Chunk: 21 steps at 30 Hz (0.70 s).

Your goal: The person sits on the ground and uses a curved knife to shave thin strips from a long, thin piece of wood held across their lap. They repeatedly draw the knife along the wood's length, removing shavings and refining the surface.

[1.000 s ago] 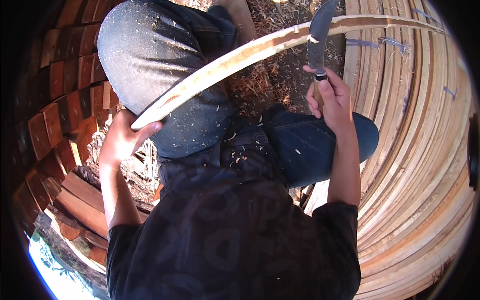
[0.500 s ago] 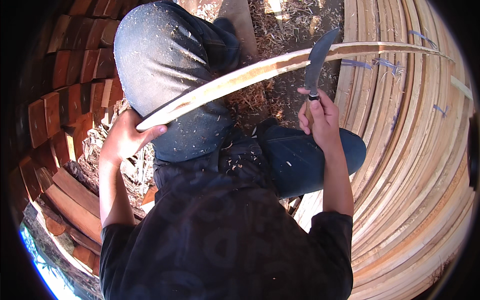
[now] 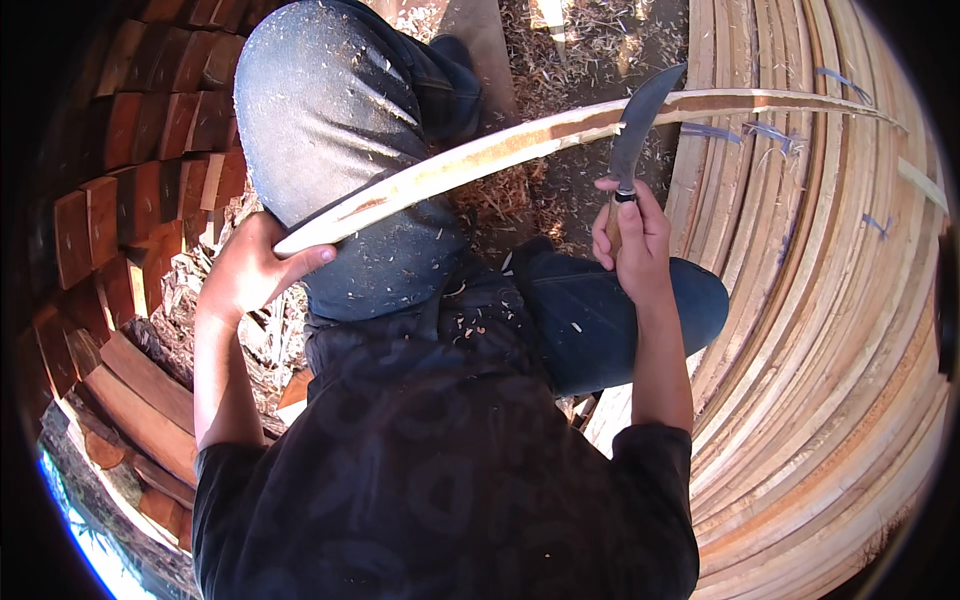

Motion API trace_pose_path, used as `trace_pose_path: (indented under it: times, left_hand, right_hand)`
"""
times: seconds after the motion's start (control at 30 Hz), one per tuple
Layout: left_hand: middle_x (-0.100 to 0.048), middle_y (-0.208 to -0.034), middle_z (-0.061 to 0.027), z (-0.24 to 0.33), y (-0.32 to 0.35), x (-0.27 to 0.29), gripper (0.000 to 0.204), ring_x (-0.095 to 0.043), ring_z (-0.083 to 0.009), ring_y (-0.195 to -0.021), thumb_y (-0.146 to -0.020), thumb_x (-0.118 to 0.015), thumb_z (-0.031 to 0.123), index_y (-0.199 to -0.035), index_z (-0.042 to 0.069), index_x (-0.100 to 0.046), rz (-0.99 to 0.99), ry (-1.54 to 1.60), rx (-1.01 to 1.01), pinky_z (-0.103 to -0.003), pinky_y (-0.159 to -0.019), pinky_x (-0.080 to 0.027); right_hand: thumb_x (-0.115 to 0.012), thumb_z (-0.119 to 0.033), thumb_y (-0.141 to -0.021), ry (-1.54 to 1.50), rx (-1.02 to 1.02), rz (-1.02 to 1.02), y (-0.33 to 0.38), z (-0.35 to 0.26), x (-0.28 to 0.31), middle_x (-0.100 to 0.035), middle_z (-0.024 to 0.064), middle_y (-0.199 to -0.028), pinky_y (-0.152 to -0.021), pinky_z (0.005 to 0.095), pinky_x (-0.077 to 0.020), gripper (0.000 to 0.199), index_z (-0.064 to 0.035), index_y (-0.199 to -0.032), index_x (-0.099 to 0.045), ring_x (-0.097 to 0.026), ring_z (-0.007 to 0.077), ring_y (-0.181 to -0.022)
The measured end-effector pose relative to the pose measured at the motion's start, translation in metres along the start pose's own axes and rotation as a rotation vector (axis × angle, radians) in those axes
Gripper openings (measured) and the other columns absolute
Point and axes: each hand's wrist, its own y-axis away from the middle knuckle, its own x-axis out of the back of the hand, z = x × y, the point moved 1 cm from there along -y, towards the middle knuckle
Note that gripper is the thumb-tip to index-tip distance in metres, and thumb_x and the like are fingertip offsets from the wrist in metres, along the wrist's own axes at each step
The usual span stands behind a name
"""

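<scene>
Across my raised left thigh lies a long pale wooden strip (image 3: 480, 160) with a brown streak along its face; it runs out to the right over stacked strips. My left hand (image 3: 262, 265) grips its near end, thumb on top, beside the knee. In my right hand (image 3: 640, 240) is a knife with a wooden handle and a broad, curved dark blade (image 3: 638, 125). The blade points up and away, crossing the strip past its middle. Whether the edge touches the wood I cannot tell. Fingers of the left hand beneath the strip are hidden.
To the right, long wooden strips (image 3: 780, 300) lie in a big stack, some tied with bluish bands (image 3: 768, 132). Rows of reddish-brown wood blocks (image 3: 125, 210) rise at the left. Shavings (image 3: 570, 60) litter the ground ahead and dot my trousers. A board (image 3: 478, 45) lies beyond my foot.
The knife blade has tilted slightly to the right at its tip, and my right forearm has shifted a little left. My left hand keeps its hold on the strip, which has barely moved.
</scene>
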Motion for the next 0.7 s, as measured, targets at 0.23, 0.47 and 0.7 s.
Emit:
trace_pose_path:
  times: [0.23,0.47,0.7]
  left_hand:
    - [-0.067,-0.073,-0.0158,0.002,0.003,-0.001,0.054,-0.067,-0.0250,-0.073,-0.075,-0.075,0.047,-0.093,-0.003,-0.069,0.008,-0.016,-0.022,-0.035,-0.068,-0.050]
    - [-0.067,-0.074,-0.0167,-0.007,0.003,-0.004,0.054,-0.068,-0.0255,-0.073,-0.074,-0.076,0.047,-0.091,-0.004,-0.068,0.044,0.004,-0.051,-0.036,-0.069,-0.050]
    - [-0.065,-0.068,-0.0150,-0.003,0.000,-0.002,0.056,-0.067,-0.0250,-0.067,-0.072,-0.076,0.052,-0.088,-0.001,-0.069,0.032,-0.035,-0.034,-0.036,-0.064,-0.049]
  right_hand:
    - [-0.043,-0.027,-0.101,-0.317,-0.012,0.015,0.004,0.000,0.016,-0.046,0.0033,-0.059,-0.042,0.0204,-0.0317,0.029,-0.0030,-0.116,-0.049,-0.039,0.0070,-0.044]
    - [-0.042,-0.036,-0.101,0.101,-0.039,-0.004,-0.001,-0.010,0.021,-0.045,0.0009,-0.056,-0.040,0.0200,-0.0292,0.035,-0.0042,-0.111,-0.054,-0.037,0.0049,-0.042]
    - [-0.050,-0.032,-0.099,-0.088,-0.026,-0.069,-0.002,-0.003,0.016,-0.048,0.0011,-0.056,-0.044,0.0225,-0.0350,0.032,-0.0031,-0.109,-0.059,-0.046,0.0077,-0.045]
